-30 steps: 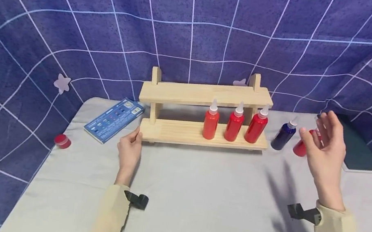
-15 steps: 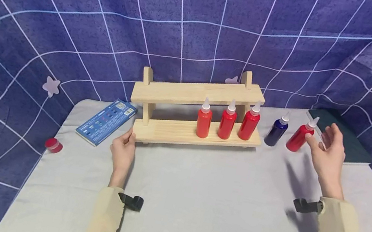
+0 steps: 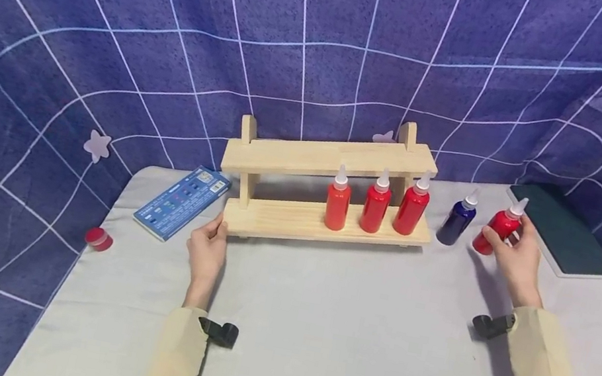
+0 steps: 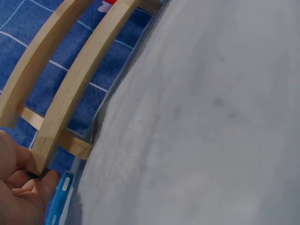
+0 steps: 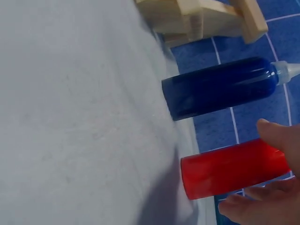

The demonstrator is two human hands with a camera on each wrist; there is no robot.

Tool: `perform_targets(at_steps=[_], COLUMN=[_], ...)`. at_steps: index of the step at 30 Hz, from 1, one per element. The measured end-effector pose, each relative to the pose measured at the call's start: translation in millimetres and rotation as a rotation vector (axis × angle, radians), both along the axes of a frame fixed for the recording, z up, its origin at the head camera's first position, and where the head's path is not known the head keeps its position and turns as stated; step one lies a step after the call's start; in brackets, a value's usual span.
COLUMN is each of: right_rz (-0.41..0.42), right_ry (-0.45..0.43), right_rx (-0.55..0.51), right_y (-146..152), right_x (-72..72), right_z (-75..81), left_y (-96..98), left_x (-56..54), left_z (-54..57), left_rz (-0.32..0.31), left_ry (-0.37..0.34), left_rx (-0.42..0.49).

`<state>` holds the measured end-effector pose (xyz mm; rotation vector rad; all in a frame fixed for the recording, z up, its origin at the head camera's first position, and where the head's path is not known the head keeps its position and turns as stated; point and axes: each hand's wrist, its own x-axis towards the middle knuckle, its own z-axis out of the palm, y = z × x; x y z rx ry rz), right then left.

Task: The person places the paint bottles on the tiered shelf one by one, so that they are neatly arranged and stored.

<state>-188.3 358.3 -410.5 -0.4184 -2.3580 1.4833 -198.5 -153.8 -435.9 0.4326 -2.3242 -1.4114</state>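
Observation:
At the left end of the wooden shelf (image 3: pixel 278 216), my left hand (image 3: pixel 207 251) pinches the lower board's front corner; the left wrist view shows thumb and fingers on that board end (image 4: pixel 44 150). On the right, my right hand (image 3: pixel 517 258) stands around a red squeeze bottle (image 3: pixel 506 223) with a white nozzle. In the right wrist view the thumb (image 5: pixel 276 133) is on one side of the red bottle (image 5: pixel 225 171) and the fingers on the other, with slight gaps showing. A dark blue bottle (image 3: pixel 457 222) stands upright just left of it.
Three red bottles (image 3: pixel 374 210) stand on the lower board's right half. A blue booklet (image 3: pixel 181 202) lies left of the shelf, a small red-lidded jar (image 3: pixel 99 239) further left. A dark green book (image 3: pixel 565 231) lies behind my right hand. A blue gridded cloth (image 3: pixel 321 71) hangs behind.
My right hand has come down and moved in from above and beside the red bottle, to stand around it. My left hand stays on the shelf corner. The head view shifts slightly.

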Motion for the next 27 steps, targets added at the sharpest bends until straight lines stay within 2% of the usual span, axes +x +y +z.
perform_targets(at_steps=[6,13,17,23,27], right_rz=[-0.02,-0.035,-0.034,-0.05,-0.066], right_ry=[-0.003,-0.031,-0.034,0.015,0.007], right_rx=[0.112,0.117,0.096,0.037,0.063], right_y=[-1.0,0.6,-0.6,-7.3,-14.9], right_x=[-6.9,-1.7,6.9,22.1,31.2], right_z=[-7.9,-8.7,-4.2,9.5,21.1], left_y=[-0.7,-1.1,-2.2,-3.8,-4.3], left_x=[1.4,0.5,-0.9,-1.7,-0.6], left_z=[0.6,-0.7,-1.6,-0.9,0.3], left_rz=[0.0,-0.008,-0.02,-0.026,-0.025], left_ry=[0.006,0.009,0.012,0.013,0.009], left_rx=[0.013,0.015,0.025,0.036,0.044])
